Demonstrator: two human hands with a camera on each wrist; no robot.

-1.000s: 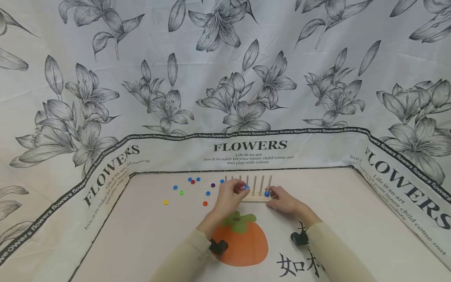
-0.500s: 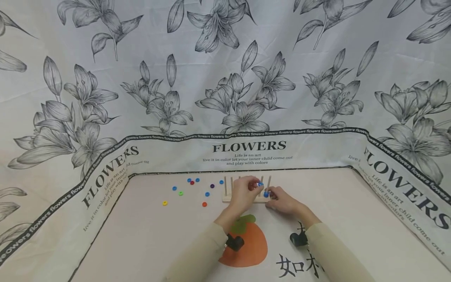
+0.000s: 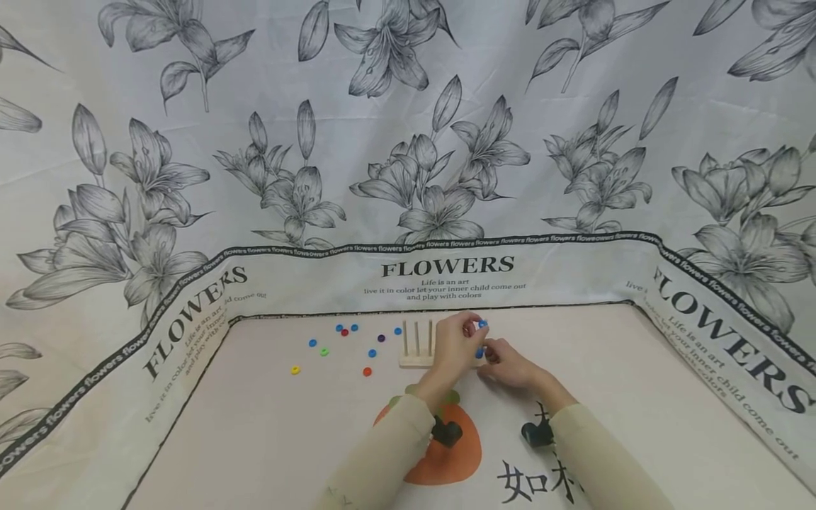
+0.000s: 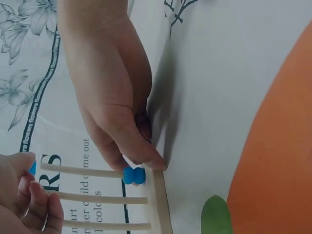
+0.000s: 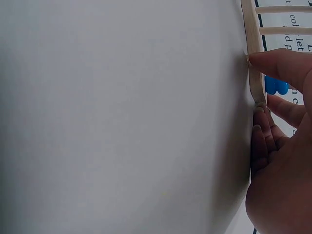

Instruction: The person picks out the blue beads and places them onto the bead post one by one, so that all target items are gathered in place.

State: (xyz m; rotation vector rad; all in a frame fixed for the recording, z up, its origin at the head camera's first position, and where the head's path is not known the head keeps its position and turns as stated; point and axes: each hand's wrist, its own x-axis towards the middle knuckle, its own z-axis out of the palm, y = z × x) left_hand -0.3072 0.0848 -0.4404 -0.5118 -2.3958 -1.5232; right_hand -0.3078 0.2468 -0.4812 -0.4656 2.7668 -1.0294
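A wooden peg rack (image 3: 414, 363) with a row of upright pegs stands on the cloth. Two blue beads (image 4: 134, 176) sit stacked at the foot of its end peg. Between thumb and fingertips my left hand (image 3: 451, 345) pinches another blue bead (image 3: 483, 324), held close to the tip of that same peg. My right hand (image 3: 513, 365) grips the right end of the rack's base (image 5: 254, 44), thumb on the front face and fingers round the end. The left hand hides several of the pegs in the head view.
Loose beads lie left of the rack, among them a yellow bead (image 3: 295, 370), a green bead (image 3: 324, 351), an orange-red bead (image 3: 367, 372) and a purple bead (image 3: 381, 338). A floral curtain (image 3: 440, 177) rises behind. The cloth carries a printed orange persimmon (image 3: 462, 453).
My left hand has moved right along the rack, carrying the blue bead from over the middle pegs to the tip of the end peg. The right hand has stayed on the base.
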